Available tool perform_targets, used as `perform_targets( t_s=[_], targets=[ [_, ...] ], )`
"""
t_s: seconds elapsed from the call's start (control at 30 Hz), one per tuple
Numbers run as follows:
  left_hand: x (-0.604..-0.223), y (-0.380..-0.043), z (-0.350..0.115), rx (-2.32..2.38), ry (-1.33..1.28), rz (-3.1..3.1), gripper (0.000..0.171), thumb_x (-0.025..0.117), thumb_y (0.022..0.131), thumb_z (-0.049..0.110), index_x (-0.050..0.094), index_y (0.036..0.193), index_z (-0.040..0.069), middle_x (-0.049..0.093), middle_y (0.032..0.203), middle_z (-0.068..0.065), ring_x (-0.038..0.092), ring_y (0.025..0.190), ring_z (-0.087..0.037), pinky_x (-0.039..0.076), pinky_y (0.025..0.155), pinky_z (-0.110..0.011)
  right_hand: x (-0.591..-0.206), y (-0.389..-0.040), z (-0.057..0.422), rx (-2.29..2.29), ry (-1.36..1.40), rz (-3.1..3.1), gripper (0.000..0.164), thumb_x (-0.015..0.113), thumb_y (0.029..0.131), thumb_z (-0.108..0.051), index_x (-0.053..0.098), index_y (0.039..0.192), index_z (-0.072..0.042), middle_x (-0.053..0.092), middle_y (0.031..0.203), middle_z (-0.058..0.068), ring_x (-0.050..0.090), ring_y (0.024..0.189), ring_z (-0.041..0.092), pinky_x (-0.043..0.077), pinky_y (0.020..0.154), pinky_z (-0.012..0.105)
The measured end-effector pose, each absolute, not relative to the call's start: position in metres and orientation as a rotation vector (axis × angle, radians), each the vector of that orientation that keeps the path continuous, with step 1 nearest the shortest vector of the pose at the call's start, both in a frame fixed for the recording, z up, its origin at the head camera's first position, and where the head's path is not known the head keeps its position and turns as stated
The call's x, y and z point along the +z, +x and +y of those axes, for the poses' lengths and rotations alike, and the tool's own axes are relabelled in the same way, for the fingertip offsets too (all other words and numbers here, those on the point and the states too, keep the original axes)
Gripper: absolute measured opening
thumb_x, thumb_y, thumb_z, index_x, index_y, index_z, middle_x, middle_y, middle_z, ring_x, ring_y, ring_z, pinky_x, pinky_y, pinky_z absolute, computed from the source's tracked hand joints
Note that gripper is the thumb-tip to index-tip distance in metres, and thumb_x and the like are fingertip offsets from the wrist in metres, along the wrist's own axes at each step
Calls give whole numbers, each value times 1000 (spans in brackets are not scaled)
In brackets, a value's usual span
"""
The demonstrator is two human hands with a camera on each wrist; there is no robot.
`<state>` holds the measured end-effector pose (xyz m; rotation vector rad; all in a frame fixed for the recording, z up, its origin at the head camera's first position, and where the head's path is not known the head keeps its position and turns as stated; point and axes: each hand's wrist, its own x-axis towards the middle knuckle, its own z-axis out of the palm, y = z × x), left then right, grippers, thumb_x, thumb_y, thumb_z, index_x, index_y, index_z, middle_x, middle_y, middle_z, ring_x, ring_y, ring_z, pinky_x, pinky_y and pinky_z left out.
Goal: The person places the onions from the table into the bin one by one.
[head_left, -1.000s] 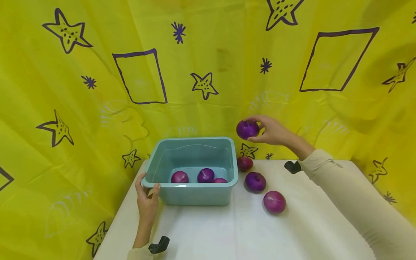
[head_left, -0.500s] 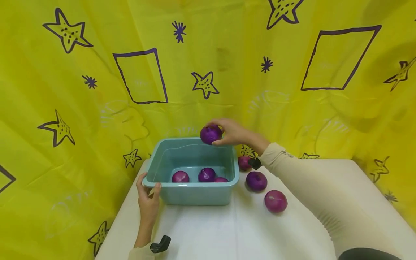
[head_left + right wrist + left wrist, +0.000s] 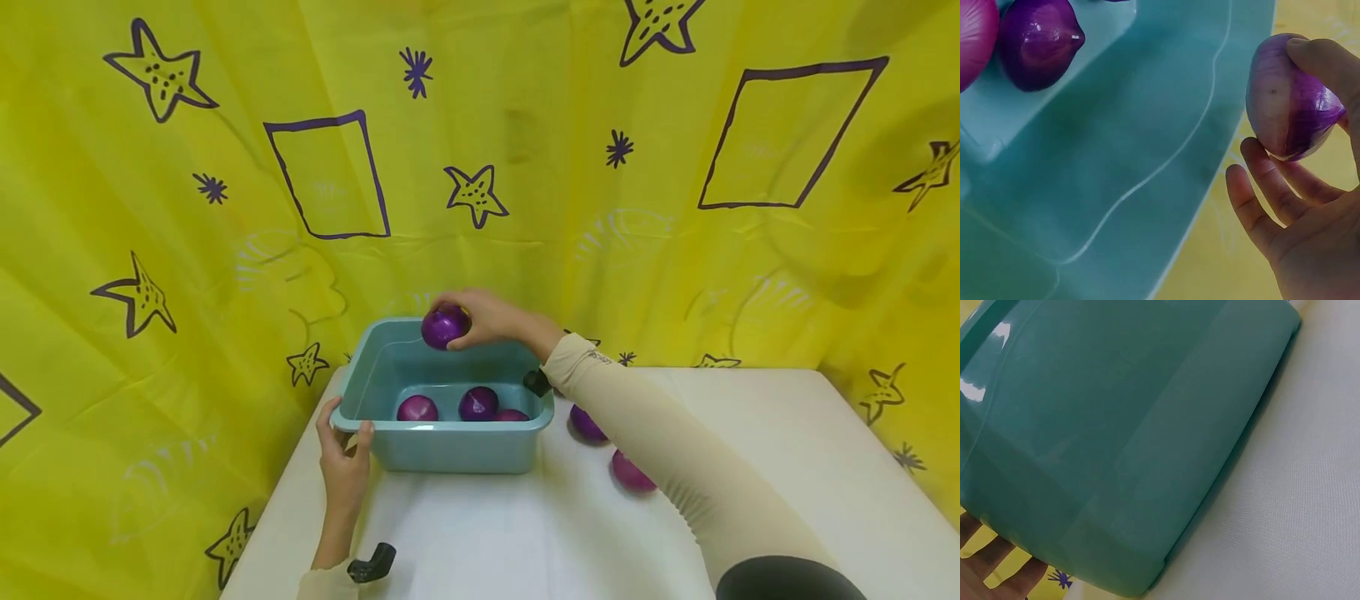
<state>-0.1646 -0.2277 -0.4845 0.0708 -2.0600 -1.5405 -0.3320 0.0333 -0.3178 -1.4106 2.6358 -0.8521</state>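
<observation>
My right hand (image 3: 491, 318) holds a purple onion (image 3: 444, 327) above the back part of a teal plastic tub (image 3: 457, 452). In the right wrist view, thumb and fingers pinch the onion (image 3: 1272, 94) from opposite sides, and its pointed tip faces the palm. My left hand (image 3: 345, 475) grips the tub's rim at the front left corner, thumb in front. Only part of its fingers (image 3: 997, 562) shows beside the tub wall in the left wrist view. Inside the tub lie a pinkish onion (image 3: 417, 408), a dark purple onion (image 3: 478, 404) and another pinkish one (image 3: 512, 415), partly hidden by the rim.
To the tub's right, a purple onion (image 3: 587, 425) and a pink onion (image 3: 632, 472) lie on the white-covered table (image 3: 465, 533), partly behind my right sleeve (image 3: 660, 433). A yellow curtain (image 3: 525, 267) with drawn stars hangs behind the table.
My right hand has carried the purple onion leftward from beyond the tub's right side to over the tub, and slightly lower. My left hand has kept its grip on the rim.
</observation>
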Motion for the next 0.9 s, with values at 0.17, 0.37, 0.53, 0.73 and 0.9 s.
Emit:
perform_targets(
  t_s=[0.17,0.37,0.53,0.73,0.9],
  targets=[
    [-484,-165,-229,-1544,79,-2079,62,60,102,21,30,156,20,46,154,-18,50,133,-43,43,89,-11,-326,-333,23,-815,-1391,2621,59,86,83,-18,59,135,-11,65,129,8,58,118,25,50,101,36],
    [-484,-164,-229,-1540,103,-2080,62,60,102,22,29,156,21,45,155,-18,48,135,-46,43,89,-12,-340,-332,13,-698,-1395,2592,57,85,84,-19,59,134,-10,65,128,11,59,116,26,49,101,36],
    [-485,-162,-227,-1558,104,-2076,61,60,102,21,30,155,20,45,154,-19,48,134,-46,43,89,-13,-349,-330,8,-649,-1343,2568,56,85,85,-18,59,135,-11,64,129,10,58,117,25,48,103,36],
    [-485,-163,-227,-1556,100,-2084,62,59,102,23,28,156,22,44,155,-17,47,136,-45,41,90,-12,-353,-327,3,-595,-1306,2543,54,84,86,-17,59,134,-15,62,130,10,58,119,26,48,102,37],
    [-486,-166,-227,-1553,96,-2077,62,59,102,21,29,156,22,44,155,-17,48,135,-45,42,90,-12,-355,-327,2,-561,-1306,2558,55,84,85,-18,59,134,-16,62,128,10,58,116,25,49,100,35]
  ],
)
